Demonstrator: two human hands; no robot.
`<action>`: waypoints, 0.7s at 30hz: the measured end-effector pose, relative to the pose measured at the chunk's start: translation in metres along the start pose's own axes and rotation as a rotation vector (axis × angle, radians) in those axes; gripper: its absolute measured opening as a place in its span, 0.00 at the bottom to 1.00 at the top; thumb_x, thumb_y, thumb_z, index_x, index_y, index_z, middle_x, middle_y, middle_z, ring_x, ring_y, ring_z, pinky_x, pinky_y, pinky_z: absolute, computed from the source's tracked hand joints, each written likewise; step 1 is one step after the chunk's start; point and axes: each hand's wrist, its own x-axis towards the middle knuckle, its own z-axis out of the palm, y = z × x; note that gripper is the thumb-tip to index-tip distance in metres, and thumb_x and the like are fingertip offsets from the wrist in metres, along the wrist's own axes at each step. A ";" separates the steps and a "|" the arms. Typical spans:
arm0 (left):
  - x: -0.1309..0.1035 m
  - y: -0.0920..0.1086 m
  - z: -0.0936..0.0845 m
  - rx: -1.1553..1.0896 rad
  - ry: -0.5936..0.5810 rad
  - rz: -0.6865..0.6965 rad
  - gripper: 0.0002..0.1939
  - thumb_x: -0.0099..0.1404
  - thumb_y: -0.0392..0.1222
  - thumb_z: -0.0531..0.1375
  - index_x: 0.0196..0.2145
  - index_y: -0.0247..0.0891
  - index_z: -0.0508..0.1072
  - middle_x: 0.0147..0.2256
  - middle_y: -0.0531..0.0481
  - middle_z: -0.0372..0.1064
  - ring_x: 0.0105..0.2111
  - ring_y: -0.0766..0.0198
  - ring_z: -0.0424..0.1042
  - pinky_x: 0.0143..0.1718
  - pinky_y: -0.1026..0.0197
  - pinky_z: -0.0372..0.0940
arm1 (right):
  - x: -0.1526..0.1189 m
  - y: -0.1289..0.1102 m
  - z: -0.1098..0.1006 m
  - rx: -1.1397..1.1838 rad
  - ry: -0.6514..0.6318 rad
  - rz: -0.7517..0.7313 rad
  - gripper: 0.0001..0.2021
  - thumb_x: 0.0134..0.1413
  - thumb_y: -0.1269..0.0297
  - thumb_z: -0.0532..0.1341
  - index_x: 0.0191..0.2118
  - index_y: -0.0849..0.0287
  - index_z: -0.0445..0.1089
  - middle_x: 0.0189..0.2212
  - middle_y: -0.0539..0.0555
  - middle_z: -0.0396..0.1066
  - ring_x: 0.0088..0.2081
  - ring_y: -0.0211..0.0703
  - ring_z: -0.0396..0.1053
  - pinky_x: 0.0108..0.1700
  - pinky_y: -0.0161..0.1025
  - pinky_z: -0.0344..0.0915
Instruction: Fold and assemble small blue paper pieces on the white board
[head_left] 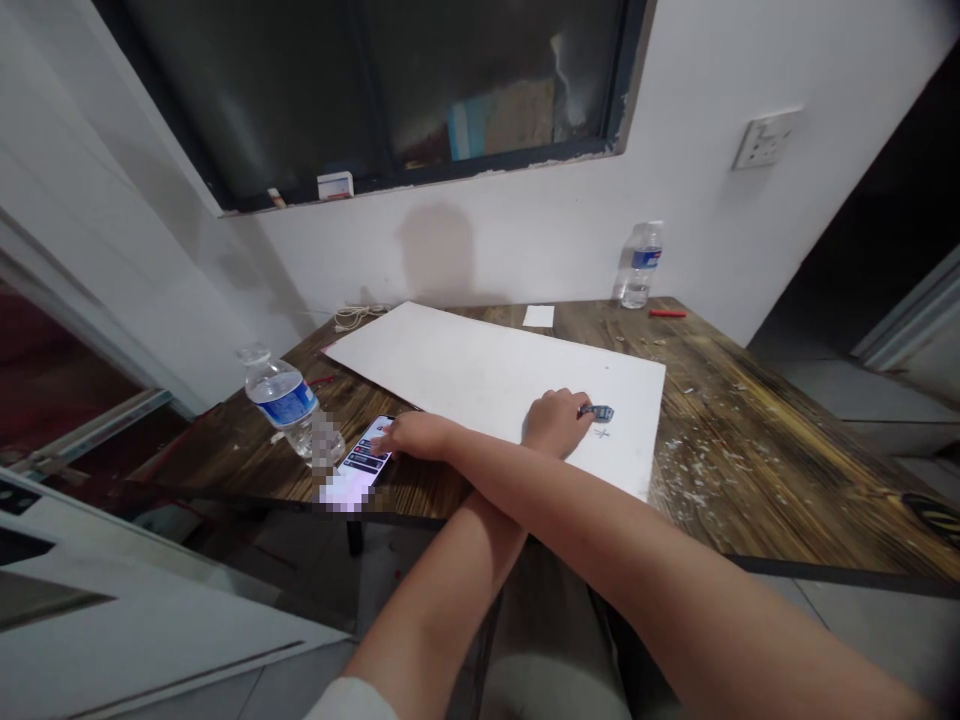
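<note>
My forearms cross over the front of the table. My left hand [556, 422] reaches to the right and rests on a white board [480, 358], its fingers curled and closed on the end of a small dark object [598, 412] whose kind I cannot make out. Just below that object is a small dark star-like mark [602, 433] on the board. To the left, my right hand [420, 435] is open, its fingertips on the lit screen of a phone [367, 458] at the table's front edge. Part of the phone is blurred out.
A water bottle [283, 400] stands left of the phone; another bottle [642, 265] is at the back right near a red pen-like stick [667, 314]. White scraps [697, 470] litter the wooden table [780, 470]. A coiled cable [358, 317] and white paper [538, 316] lie by the wall.
</note>
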 end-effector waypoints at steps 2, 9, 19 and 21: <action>0.000 -0.001 0.000 0.007 0.004 0.018 0.12 0.69 0.49 0.54 0.42 0.45 0.74 0.41 0.47 0.70 0.43 0.58 0.67 0.42 0.58 0.62 | -0.002 -0.001 -0.002 -0.007 -0.054 -0.022 0.26 0.63 0.45 0.54 0.31 0.61 0.77 0.29 0.55 0.76 0.34 0.42 0.72 0.40 0.38 0.65; -0.002 0.000 0.002 0.049 0.018 0.061 0.11 0.69 0.47 0.53 0.42 0.43 0.73 0.40 0.47 0.70 0.42 0.58 0.67 0.40 0.58 0.62 | -0.011 0.006 -0.002 -0.168 0.097 -0.323 0.38 0.50 0.53 0.69 0.64 0.63 0.59 0.65 0.63 0.56 0.67 0.52 0.51 0.66 0.45 0.49; -0.003 0.002 -0.001 0.025 -0.015 0.040 0.11 0.69 0.46 0.53 0.42 0.43 0.73 0.40 0.46 0.70 0.43 0.57 0.67 0.42 0.56 0.63 | -0.012 0.001 0.001 -0.171 0.216 -0.253 0.45 0.45 0.42 0.67 0.65 0.56 0.54 0.67 0.62 0.52 0.68 0.57 0.47 0.66 0.53 0.49; -0.003 0.002 -0.002 0.022 -0.020 0.037 0.11 0.70 0.46 0.53 0.42 0.43 0.73 0.40 0.46 0.70 0.43 0.57 0.67 0.43 0.56 0.63 | -0.012 0.002 0.001 -0.175 0.199 -0.240 0.45 0.45 0.42 0.68 0.65 0.55 0.54 0.67 0.62 0.51 0.68 0.58 0.47 0.65 0.55 0.50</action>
